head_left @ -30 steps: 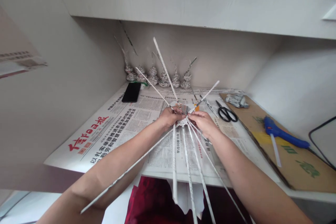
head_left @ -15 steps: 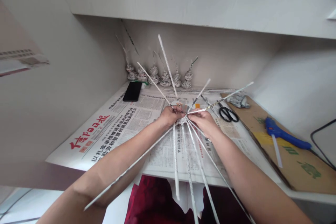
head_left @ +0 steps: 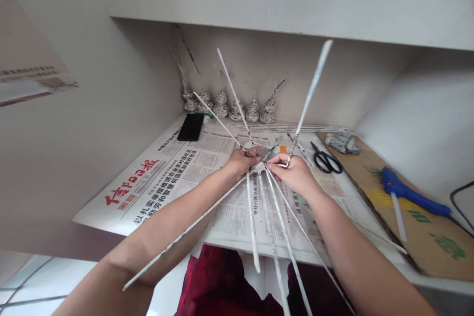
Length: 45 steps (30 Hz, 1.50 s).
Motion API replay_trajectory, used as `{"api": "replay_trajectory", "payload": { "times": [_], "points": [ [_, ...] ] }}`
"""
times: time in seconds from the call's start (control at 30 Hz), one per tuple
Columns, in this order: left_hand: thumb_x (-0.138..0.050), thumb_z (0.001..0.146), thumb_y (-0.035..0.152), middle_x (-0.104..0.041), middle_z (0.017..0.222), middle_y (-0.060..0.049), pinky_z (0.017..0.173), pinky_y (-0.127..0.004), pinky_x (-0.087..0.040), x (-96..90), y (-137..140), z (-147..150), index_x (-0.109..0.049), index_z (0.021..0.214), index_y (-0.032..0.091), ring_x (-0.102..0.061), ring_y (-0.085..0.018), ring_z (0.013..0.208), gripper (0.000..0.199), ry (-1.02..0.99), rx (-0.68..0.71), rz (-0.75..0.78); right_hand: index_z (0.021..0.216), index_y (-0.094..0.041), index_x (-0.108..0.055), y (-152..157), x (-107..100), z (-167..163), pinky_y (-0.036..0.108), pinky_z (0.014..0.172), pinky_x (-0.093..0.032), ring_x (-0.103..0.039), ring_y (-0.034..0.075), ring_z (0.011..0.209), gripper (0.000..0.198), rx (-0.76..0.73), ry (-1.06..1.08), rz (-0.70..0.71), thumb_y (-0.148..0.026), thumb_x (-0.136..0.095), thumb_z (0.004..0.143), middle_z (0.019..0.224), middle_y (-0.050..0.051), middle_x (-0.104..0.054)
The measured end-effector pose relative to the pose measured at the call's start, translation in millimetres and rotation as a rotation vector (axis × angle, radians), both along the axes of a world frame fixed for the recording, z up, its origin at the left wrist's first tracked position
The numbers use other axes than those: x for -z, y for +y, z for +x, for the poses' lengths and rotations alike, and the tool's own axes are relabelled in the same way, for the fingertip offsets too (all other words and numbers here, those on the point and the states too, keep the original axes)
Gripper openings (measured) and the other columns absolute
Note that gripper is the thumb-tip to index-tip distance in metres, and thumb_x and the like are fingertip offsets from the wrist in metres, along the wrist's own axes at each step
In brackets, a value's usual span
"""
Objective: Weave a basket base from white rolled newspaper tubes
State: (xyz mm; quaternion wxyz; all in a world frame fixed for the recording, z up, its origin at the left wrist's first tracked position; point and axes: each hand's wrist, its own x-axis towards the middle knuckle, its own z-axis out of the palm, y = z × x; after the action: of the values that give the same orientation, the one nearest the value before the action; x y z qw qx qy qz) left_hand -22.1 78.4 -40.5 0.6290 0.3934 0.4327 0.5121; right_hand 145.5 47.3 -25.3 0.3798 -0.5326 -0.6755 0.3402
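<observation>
My left grip pinches the weave, right there between my two grips, sticks fanning out around it! My right grip, just beside, is closed on a strand slanting upward. Scissors lie near, right of that grip; phone beyond the left.

Newspaper on the bench, row of paper gourds behind, cardboard right.
Phone before the row's left end, loose rods before its right; scissors at the cardboard's left edge, on which a paper wad lies behind a glue gun; spoked piece between left fingers and right fingers.
</observation>
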Motion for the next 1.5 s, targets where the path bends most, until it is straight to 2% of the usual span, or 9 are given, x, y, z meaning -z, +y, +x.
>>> {"api": "replay_trajectory", "payload": {
  "times": [0.33, 0.8, 1.0, 1.07, 1.13, 1.23, 1.33, 1.4, 1.5],
  "points": [
    [-0.083, 0.049, 0.009, -0.057, 0.05, 0.001, 0.052, -0.026, -0.045, -4.5, 0.2, 0.7, -0.056, 0.055, 0.014, -0.054, -0.011, 0.047, 0.028, -0.094, 0.022, -0.053, 0.075, -0.024, -0.074, -2.3, -5.0, -1.6, 0.032, 0.076, -0.049, -0.068, 0.02, 0.077, 0.013, 0.057, -0.241, 0.116, -0.019, -0.061, 0.074, 0.082, 0.002, -0.076],
    [-0.082, 0.043, 0.004, -0.063, 0.057, 0.0, 0.059, -0.027, -0.05, -6.1, 12.7, -9.2, -0.061, 0.062, 0.013, -0.059, -0.013, 0.054, 0.03, -0.083, -0.176, 0.025, 0.082, -0.023, -0.072, -2.3, -6.7, 6.2, 0.03, 0.064, -0.045, -0.064, 0.019, 0.068, 0.013, 0.127, -0.265, 0.154, -0.028, -0.061, 0.079, 0.079, 0.003, -0.074],
    [-0.081, 0.048, 0.002, -0.059, 0.056, 0.003, 0.061, -0.029, -0.052, -14.0, 19.9, -15.8, -0.058, 0.067, 0.013, -0.057, -0.012, 0.053, 0.032, -0.181, -0.298, -0.057, 0.08, -0.024, -0.072, -5.2, -16.0, 2.7, 0.038, 0.093, -0.045, -0.064, 0.025, 0.101, 0.011, 0.249, -0.122, 0.454, -0.031, -0.064, 0.078, 0.099, 0.005, -0.073],
    [-0.078, 0.052, 0.0, -0.056, 0.053, 0.004, 0.061, -0.028, -0.052, -17.2, 21.9, -18.4, -0.056, 0.065, 0.014, -0.056, -0.011, 0.051, 0.029, -0.226, -0.313, -0.081, 0.08, -0.024, -0.072, -5.4, -18.1, 1.3, 0.039, 0.091, -0.046, -0.063, 0.026, 0.101, 0.013, 0.276, -0.082, 0.485, -0.035, -0.066, 0.078, 0.099, 0.006, -0.073],
    [-0.076, 0.056, 0.0, -0.056, 0.054, 0.004, 0.06, -0.028, -0.053, -19.4, 23.9, -21.3, -0.054, 0.065, 0.014, -0.056, -0.011, 0.051, 0.028, -0.266, -0.297, -0.118, 0.083, -0.023, -0.071, -4.3, -17.5, 0.8, 0.035, 0.073, -0.051, -0.066, 0.024, 0.085, 0.019, 0.275, 0.041, 0.335, -0.041, -0.067, 0.077, 0.092, 0.007, -0.073],
    [-0.075, 0.059, 0.001, -0.059, 0.058, 0.002, 0.059, -0.028, -0.053, -19.8, 26.3, -24.6, -0.054, 0.067, 0.014, -0.058, -0.012, 0.053, 0.026, -0.298, -0.223, -0.143, 0.087, -0.021, -0.068, -2.8, -13.6, 0.7, 0.027, 0.043, -0.039, -0.061, 0.017, 0.055, 0.033, 0.168, 0.222, -0.111, -0.05, -0.07, 0.073, 0.078, 0.006, -0.071],
    [-0.076, 0.059, 0.002, -0.061, 0.06, 0.0, 0.058, -0.026, -0.053, -18.1, 27.8, -26.3, -0.056, 0.069, 0.013, -0.059, -0.011, 0.054, 0.025, -0.296, -0.169, -0.124, 0.086, -0.019, -0.067, -5.5, -13.1, -0.1, 0.022, 0.036, -0.032, -0.058, 0.013, 0.048, 0.039, -0.081, 0.263, -0.436, -0.049, -0.078, 0.065, 0.071, 0.002, -0.068],
    [-0.077, 0.058, 0.003, -0.061, 0.059, 0.0, 0.059, -0.026, -0.053, -17.0, 28.4, -26.8, -0.056, 0.068, 0.012, -0.059, -0.011, 0.053, 0.025, -0.297, -0.163, -0.107, 0.088, -0.019, -0.067, -8.7, -16.1, -1.1, 0.019, 0.036, -0.032, -0.057, 0.01, 0.048, 0.042, -0.217, 0.32, -0.506, -0.047, -0.082, 0.062, 0.07, 0.001, -0.066],
    [-0.08, 0.055, 0.005, -0.06, 0.057, 0.001, 0.058, -0.026, -0.053, -16.5, 27.6, -25.1, -0.055, 0.068, 0.013, -0.058, -0.012, 0.052, 0.029, -0.303, -0.167, -0.103, 0.092, -0.018, -0.069, -11.1, -20.2, -2.8, 0.018, 0.039, -0.035, -0.058, 0.009, 0.053, 0.044, -0.256, 0.457, -0.438, -0.054, -0.077, 0.069, 0.074, 0.001, -0.065]
  ]
}}
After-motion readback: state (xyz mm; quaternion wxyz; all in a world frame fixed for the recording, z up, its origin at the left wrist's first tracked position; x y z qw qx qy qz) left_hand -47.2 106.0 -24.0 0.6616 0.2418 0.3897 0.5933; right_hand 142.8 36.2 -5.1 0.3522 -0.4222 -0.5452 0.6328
